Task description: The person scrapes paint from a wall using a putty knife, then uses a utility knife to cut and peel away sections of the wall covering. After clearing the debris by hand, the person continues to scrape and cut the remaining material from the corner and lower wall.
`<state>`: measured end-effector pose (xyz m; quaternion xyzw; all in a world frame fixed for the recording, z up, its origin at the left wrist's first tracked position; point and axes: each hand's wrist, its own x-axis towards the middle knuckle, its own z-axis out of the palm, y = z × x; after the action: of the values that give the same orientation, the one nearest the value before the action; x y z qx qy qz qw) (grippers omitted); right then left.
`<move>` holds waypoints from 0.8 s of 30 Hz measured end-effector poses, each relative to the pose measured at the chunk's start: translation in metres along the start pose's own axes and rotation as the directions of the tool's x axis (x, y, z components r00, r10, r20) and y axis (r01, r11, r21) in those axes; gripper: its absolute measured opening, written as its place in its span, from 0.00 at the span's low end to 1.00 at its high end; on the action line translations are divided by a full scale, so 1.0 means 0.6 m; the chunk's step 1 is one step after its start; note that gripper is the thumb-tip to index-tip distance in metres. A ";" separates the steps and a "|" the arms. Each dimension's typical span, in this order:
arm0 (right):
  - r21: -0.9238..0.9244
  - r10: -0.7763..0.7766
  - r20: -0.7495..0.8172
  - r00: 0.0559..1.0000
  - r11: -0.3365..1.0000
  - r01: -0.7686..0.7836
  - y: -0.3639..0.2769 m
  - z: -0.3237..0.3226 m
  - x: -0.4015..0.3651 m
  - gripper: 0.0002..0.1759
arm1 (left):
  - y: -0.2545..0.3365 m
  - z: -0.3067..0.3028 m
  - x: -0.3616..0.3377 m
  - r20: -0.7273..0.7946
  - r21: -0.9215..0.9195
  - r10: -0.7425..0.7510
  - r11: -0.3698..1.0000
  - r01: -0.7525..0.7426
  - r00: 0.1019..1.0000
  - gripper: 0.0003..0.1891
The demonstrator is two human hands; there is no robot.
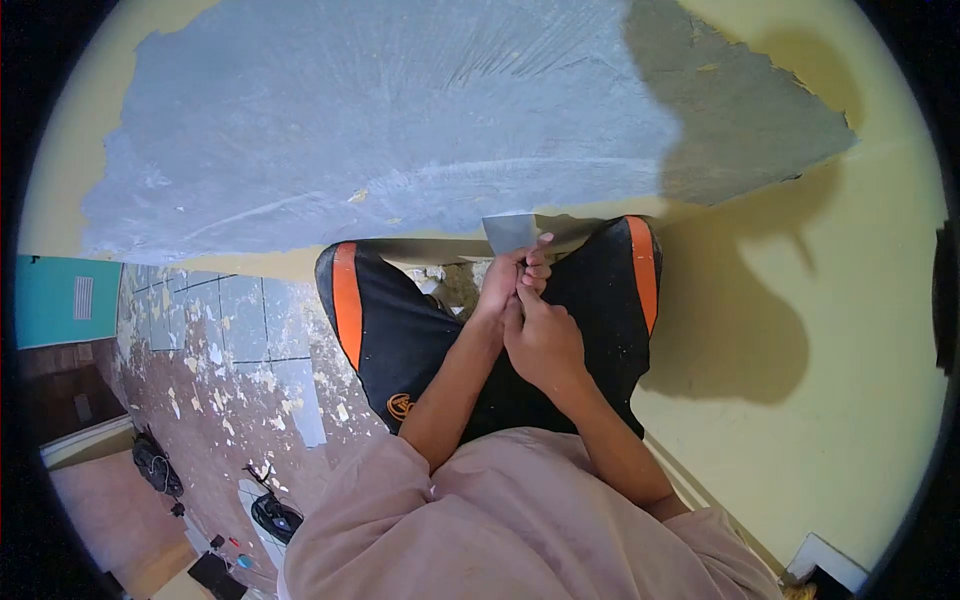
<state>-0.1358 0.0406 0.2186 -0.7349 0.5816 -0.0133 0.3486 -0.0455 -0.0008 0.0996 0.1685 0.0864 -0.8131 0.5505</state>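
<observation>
My two hands meet between my knees, close to the wall. My left hand (505, 287) has its fingers curled, one finger sticking out to the right. Just beyond it shows the flat grey blade of a putty knife (510, 233); the handle is hidden and seems to lie within the left hand. My right hand (547, 342) is closed, its thumb and forefinger pressed against the left palm and fingers. Whatever it pinches there cannot be made out. Ahead, the wall has a large bare grey patch (400, 110) with ragged edges of yellow paint (840, 270).
Paint flakes litter the floor (220, 430) at left, among grey tiles (245, 315). Black bags (275, 517) lie lower left, near a teal panel (65, 300). My knees in black-and-orange trousers (400, 330) nearly touch the wall. A white box (825, 563) stands at lower right.
</observation>
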 end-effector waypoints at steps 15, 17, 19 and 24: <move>0.553 0.064 0.152 0.986 0.821 -0.139 0.068 0.017 0.000 0.26 | -0.048 0.031 -0.009 -0.244 0.166 0.102 0.984 -0.062 0.964 0.14; 0.800 0.108 0.260 0.960 0.533 -0.277 0.097 0.021 0.006 0.29 | -0.068 0.029 -0.001 -0.404 0.306 0.214 0.948 -0.089 0.889 0.15; 0.841 0.148 0.363 0.920 0.372 -0.392 0.109 0.002 -0.002 0.29 | -0.076 0.026 0.005 -0.371 0.169 0.046 0.985 0.019 0.927 0.18; 0.875 0.276 0.264 0.924 0.334 -0.350 0.077 0.006 -0.001 0.24 | -0.063 0.043 0.015 -0.321 0.550 0.164 0.834 0.042 0.933 0.19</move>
<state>-0.1735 0.0391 0.1918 -0.2989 0.5963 -0.2357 0.7068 -0.0878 -0.0026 0.1189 0.4655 -0.0574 -0.7411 0.4804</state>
